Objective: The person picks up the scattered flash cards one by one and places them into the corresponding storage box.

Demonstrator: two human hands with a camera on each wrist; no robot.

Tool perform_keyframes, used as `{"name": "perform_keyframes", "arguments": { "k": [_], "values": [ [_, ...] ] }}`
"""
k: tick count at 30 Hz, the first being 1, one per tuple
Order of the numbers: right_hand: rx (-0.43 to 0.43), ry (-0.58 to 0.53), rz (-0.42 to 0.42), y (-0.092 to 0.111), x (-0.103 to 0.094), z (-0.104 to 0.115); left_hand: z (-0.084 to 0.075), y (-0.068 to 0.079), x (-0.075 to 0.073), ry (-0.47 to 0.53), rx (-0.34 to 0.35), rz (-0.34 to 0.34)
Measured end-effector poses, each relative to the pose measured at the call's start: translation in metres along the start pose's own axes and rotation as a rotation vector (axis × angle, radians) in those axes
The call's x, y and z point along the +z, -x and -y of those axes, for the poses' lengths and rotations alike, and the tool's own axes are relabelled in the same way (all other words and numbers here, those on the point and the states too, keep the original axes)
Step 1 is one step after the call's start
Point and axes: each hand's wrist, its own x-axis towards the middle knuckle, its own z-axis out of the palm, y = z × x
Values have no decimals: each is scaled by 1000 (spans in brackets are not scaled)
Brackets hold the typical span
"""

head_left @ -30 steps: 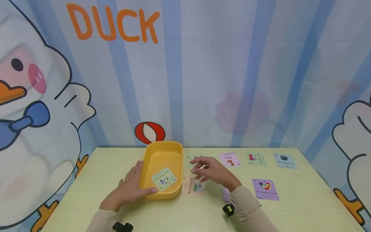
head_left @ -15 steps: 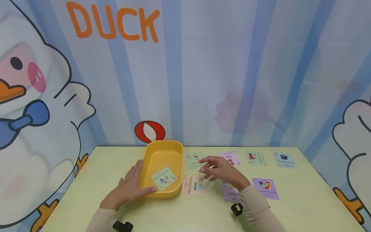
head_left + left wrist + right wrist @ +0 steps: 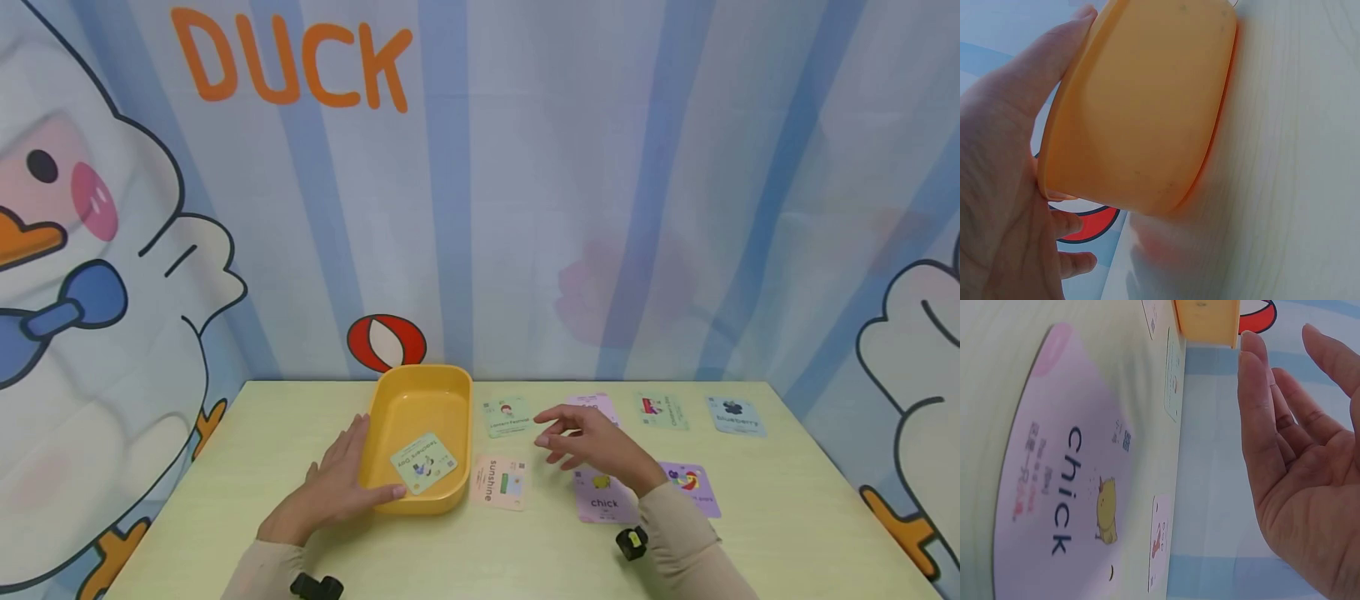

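My left hand [image 3: 326, 492] rests against the near left corner of a yellow plastic tray [image 3: 462, 442], its fingers straight along the left side and the thumb across the front rim. In the tray lies a green "Teachers' Day" card [image 3: 423, 463]. My right hand [image 3: 596, 446] hovers above the table with loosely bent fingers and holds nothing. Beneath it is a purple "chick" card [image 3: 602, 504], partly covered by the wrist. Nearby lie a pink "sunshine" card [image 3: 500, 483] and a green "Lantern Festival" card [image 3: 507, 417]. The hand partly hides a pink card [image 3: 596, 406] behind it.
A green card [image 3: 663, 411] and a blue "blueberry" card [image 3: 737, 416] lie at the back right. A purple card [image 3: 697, 492] is partly behind the right forearm. The pale table [image 3: 817, 533] ends at a duck-printed cloth backdrop [image 3: 517, 208].
My right hand has moved rightward, away from the tray, uncovering the "Lantern Festival" and "chick" cards and covering part of the pink card behind. My left hand and the tray stay put.
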Motion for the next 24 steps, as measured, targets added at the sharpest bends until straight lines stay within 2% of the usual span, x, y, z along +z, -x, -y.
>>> {"name": "perform_keyframes", "arguments": {
  "k": [24],
  "values": [
    [52,37,-44,23,-29,-15,1,0,1,2,-2,-3]
  ]
}}
